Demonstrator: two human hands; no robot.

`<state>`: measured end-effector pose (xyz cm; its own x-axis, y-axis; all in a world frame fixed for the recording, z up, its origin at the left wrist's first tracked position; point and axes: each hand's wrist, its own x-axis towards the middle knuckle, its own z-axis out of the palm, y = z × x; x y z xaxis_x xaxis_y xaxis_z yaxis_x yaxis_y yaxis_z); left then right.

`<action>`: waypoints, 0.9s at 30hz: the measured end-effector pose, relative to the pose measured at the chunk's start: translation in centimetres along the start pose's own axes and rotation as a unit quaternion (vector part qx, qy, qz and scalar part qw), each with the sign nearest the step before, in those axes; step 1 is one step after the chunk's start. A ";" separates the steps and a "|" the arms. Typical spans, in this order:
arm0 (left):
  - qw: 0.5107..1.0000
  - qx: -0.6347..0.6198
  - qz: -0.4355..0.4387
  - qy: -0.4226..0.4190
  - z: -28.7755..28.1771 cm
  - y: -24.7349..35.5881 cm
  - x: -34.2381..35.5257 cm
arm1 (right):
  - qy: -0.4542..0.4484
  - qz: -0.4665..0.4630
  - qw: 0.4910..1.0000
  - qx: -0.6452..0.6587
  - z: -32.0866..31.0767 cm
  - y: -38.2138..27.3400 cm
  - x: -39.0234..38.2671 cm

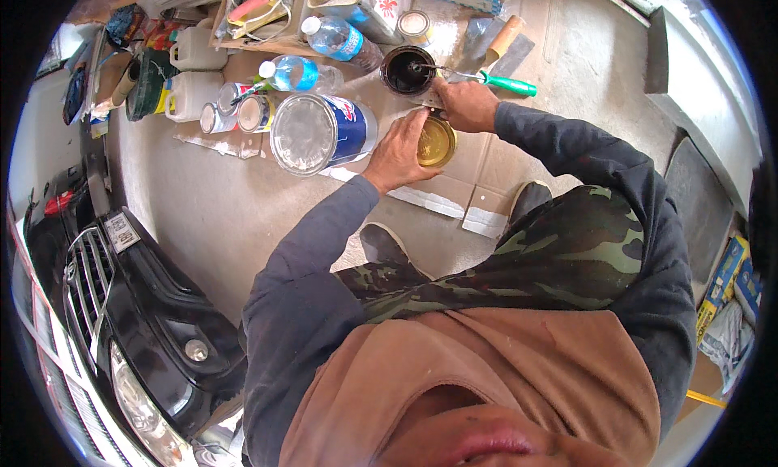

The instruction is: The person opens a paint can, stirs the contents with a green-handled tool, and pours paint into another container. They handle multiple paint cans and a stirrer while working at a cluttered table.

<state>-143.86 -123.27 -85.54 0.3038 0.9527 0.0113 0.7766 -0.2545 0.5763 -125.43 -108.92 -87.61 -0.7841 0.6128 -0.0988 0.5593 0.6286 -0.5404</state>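
Clasping gold-topped can (438, 145) from left: left hand (399, 151); right hand (468, 106) beyond, grip unclear.

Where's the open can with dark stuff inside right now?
In the head view, the open can is above centre, just beyond the person's right hand and slightly to its left, with a green handle to the right.
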 end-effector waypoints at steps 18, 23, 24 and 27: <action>0.986 0.140 -0.084 -0.023 -0.9 2.6 -0.3 | 0.029 0.047 0.991 0.121 2.2 1.4 -2.2; 0.976 0.132 -0.176 0.004 0.2 4.1 0.3 | 0.013 0.204 0.953 0.225 3.4 2.9 -3.8; 0.976 0.134 -0.172 0.011 0.2 4.3 0.2 | -0.002 0.219 0.934 0.283 3.1 3.5 -4.7; 0.974 0.148 -0.172 0.010 0.2 4.3 0.3 | -0.060 0.278 0.819 0.498 1.1 4.8 -6.1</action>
<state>-140.31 -124.08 -83.16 -0.0117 0.9922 -0.1240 0.9564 0.0473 0.2883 -118.27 -110.13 -90.57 -0.5370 0.5831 -0.6096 0.3885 -0.4705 -0.7923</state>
